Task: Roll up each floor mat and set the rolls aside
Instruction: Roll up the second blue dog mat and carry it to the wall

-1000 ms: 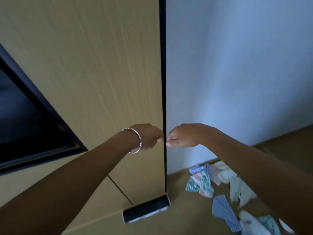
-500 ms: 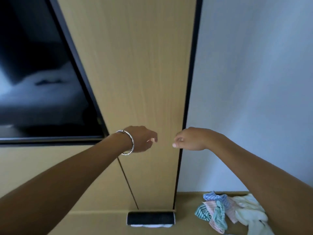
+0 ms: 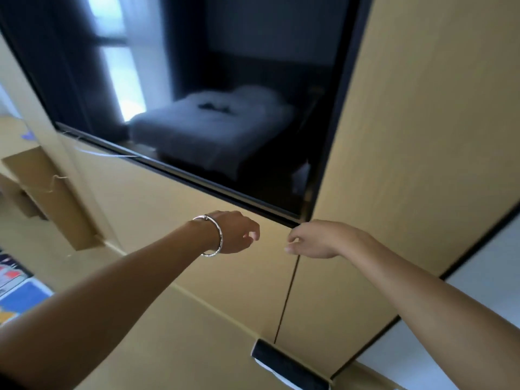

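Two hands, left hand (image 3: 236,233) and right hand (image 3: 318,239), hang mid-frame, fingers loosely curled, empty; one rolled mat (image 3: 287,364) lies lower centre.

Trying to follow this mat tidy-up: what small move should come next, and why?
Probably lowering both hands toward the colourful mat at the left edge. The left hand and right hand hang loosely curled and empty, one dark rolled mat already lies against the cabinet, and the colourful one seems to lie flat, unrolled.
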Demonstrator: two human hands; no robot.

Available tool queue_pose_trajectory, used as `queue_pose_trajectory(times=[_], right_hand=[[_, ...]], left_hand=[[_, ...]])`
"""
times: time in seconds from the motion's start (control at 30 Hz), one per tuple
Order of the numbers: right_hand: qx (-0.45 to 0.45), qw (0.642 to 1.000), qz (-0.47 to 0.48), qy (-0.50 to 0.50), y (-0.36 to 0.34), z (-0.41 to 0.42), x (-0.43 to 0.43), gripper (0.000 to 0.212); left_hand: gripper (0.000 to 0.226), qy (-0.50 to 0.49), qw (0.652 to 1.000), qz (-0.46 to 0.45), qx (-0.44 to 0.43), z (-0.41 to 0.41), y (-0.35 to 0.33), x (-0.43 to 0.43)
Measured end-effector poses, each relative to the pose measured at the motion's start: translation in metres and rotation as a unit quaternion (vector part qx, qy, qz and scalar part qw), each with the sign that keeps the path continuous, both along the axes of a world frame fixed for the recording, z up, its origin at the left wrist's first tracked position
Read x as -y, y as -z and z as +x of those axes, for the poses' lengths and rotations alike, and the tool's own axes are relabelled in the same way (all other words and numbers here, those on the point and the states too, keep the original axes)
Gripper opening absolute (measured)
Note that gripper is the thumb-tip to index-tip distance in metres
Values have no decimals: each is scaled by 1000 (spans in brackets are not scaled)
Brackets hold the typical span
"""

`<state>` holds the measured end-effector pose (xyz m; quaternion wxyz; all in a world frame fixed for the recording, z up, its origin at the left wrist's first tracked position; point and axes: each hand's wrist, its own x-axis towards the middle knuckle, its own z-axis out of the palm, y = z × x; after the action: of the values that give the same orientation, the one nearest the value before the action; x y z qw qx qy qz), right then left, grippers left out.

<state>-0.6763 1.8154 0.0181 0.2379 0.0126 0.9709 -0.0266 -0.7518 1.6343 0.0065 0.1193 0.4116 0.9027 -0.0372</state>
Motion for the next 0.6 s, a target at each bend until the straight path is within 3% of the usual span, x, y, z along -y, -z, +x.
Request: queue_pose_trajectory(times=[0.6], right_hand=[[43, 987, 39, -150, 16, -149, 314, 52]], left_hand=[[29, -172, 982, 27, 70, -103, 42, 302]])
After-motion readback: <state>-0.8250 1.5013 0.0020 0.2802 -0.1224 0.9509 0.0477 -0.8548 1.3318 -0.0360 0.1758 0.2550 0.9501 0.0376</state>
